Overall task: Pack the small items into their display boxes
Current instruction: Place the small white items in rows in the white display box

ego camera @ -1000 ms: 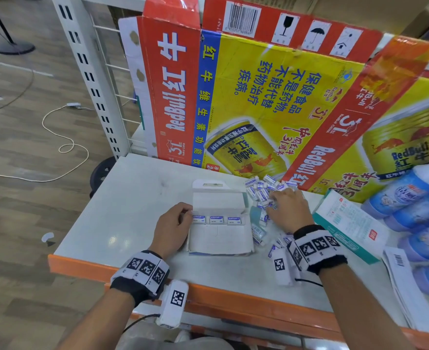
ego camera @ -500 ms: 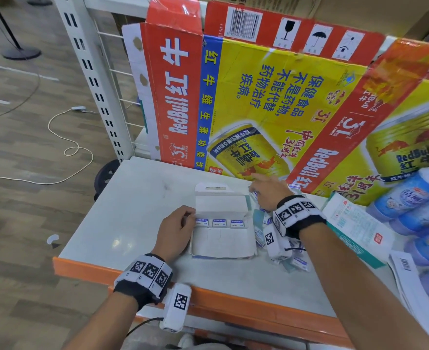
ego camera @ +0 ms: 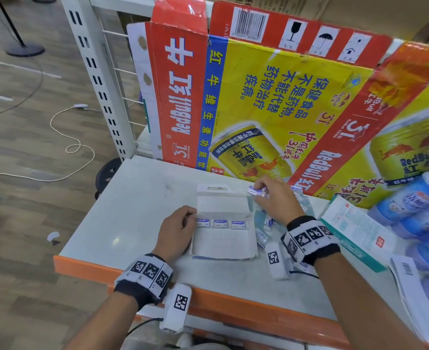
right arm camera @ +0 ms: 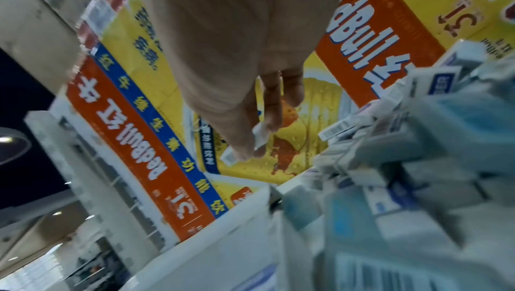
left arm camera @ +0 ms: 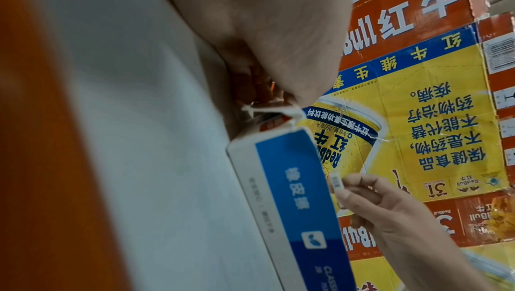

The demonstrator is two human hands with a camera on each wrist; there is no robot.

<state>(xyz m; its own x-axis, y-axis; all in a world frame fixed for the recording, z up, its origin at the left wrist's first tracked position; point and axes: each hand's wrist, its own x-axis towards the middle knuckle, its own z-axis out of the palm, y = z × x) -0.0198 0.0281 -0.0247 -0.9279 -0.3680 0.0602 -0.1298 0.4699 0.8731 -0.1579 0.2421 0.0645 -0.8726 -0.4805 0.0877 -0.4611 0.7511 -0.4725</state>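
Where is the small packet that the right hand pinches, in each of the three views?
Head: small packet right of centre, above the open box's far right corner.
Left wrist: small packet lower centre, at the box's blue edge.
Right wrist: small packet centre, between fingertips.
Shared landmark: yellow can print.

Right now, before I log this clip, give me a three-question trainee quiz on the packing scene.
1. True or false: the display box already holds a row of small items.
2. What does the right hand hold? A) a bottle B) a small eraser packet C) nothing
3. Fill in: the left hand steadies the box at its ____ edge.

Key: 1 true, three erasers sit in a row. 2 B, pinched above the box's far right corner. 3 left.
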